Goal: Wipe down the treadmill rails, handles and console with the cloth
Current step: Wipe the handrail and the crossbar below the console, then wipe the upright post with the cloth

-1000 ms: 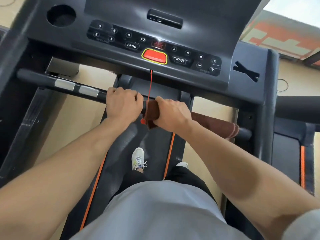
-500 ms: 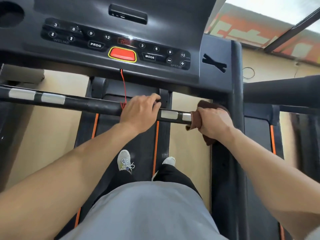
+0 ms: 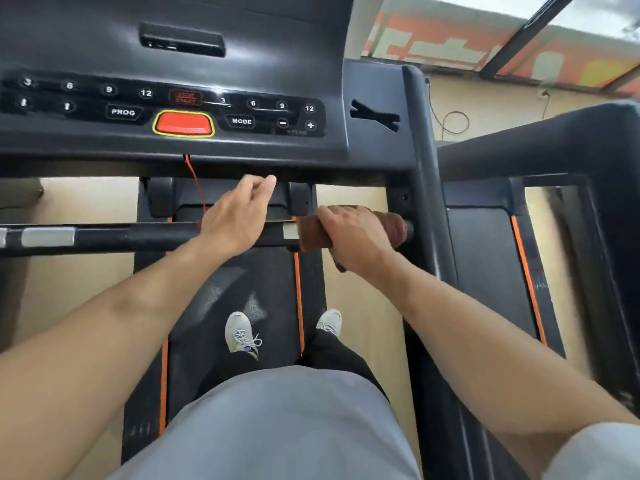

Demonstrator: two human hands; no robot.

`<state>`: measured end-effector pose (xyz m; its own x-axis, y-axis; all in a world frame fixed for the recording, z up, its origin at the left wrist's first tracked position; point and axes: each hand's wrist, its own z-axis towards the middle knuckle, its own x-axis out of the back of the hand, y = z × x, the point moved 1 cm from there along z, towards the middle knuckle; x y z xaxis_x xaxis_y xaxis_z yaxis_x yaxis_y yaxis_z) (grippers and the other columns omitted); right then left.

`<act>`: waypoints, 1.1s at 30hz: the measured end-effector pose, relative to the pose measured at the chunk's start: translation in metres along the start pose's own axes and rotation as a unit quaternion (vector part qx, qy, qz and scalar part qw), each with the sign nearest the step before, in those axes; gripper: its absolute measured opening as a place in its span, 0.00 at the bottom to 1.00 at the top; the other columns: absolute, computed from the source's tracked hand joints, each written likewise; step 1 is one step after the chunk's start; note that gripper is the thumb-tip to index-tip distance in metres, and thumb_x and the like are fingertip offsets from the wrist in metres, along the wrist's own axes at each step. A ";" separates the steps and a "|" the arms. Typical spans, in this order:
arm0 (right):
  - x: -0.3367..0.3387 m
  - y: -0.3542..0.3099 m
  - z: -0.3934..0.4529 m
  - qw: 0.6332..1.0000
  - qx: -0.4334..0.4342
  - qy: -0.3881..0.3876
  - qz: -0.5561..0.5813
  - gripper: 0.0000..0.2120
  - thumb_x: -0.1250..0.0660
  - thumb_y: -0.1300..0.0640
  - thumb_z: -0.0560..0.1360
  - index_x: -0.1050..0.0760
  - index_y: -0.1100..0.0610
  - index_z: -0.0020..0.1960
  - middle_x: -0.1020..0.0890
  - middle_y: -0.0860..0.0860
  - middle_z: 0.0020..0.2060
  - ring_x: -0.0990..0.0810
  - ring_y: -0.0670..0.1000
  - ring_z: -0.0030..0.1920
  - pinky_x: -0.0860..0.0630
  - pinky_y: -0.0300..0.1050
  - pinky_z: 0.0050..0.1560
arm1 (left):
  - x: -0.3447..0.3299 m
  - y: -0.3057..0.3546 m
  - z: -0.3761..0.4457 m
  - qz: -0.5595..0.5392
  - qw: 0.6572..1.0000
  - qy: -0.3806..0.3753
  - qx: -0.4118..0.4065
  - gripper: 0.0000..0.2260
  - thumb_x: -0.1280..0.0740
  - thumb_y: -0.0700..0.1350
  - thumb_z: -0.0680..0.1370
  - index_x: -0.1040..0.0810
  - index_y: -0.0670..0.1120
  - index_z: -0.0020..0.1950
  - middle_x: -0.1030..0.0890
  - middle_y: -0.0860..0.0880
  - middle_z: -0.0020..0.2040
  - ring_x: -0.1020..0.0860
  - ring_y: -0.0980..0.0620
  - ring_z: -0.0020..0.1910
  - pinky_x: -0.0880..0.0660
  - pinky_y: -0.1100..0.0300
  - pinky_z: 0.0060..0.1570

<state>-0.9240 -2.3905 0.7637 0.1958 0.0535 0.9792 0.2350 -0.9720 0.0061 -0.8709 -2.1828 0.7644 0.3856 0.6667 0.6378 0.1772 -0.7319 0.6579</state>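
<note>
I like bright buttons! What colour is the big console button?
Red big button with a yellow rim, head view.

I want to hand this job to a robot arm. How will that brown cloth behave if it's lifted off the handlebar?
The brown cloth is probably floppy: it wraps around the handlebar under the right hand. It looks thick, perhaps terry, so likely grippy rather than slippery. Lifted, it should droop and unwrap.

Brown cloth [image 3: 388, 227] — wrapped round black handlebar [image 3: 104, 237], right end.
</note>
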 end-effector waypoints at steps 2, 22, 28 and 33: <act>0.006 0.041 -0.021 0.998 -0.040 -0.041 -0.021 0.22 0.25 0.60 0.72 0.27 0.52 0.63 0.17 0.51 0.55 0.18 0.55 0.56 0.25 0.52 0.62 | -0.007 0.008 -0.004 0.109 0.994 -0.018 -0.013 0.26 0.55 0.67 0.82 0.26 0.56 0.66 0.19 0.45 0.63 0.24 0.38 0.64 0.35 0.47 0.58; 0.017 -0.003 -0.087 0.477 -0.528 0.223 0.666 0.26 0.33 0.56 0.82 0.36 0.56 0.78 0.20 0.49 0.61 0.19 0.44 0.52 0.19 0.37 0.44 | -0.094 0.095 -0.003 0.181 0.959 -0.075 -0.203 0.22 0.37 0.67 0.78 0.16 0.50 0.51 0.16 0.46 0.50 0.19 0.41 0.52 0.29 0.53 0.45; 0.024 -0.003 -0.091 0.518 -0.450 0.139 0.713 0.12 0.30 0.51 0.80 0.16 0.58 0.57 0.13 0.50 0.49 0.15 0.40 0.43 0.23 0.33 0.42 | -0.080 0.088 -0.027 -0.133 0.970 -0.064 -0.193 0.10 0.31 0.53 0.80 0.15 0.51 0.42 0.16 0.56 0.35 0.19 0.59 0.37 0.24 0.59 0.41; 0.039 0.010 -0.122 0.495 -0.424 0.255 0.714 0.07 0.30 0.56 0.77 0.19 0.55 0.54 0.13 0.54 0.49 0.14 0.54 0.53 0.17 0.53 0.56 | -0.074 0.111 -0.066 -0.256 0.955 0.004 -0.151 0.06 0.33 0.47 0.82 0.18 0.57 0.49 0.18 0.64 0.40 0.21 0.71 0.41 0.26 0.72 0.46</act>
<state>-1.0300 -2.4258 0.8262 -0.7309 -0.6819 0.0290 -0.3220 0.3071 -0.8956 -0.9393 -2.3041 0.8173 0.3110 0.9282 0.2041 0.0702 -0.2366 0.9691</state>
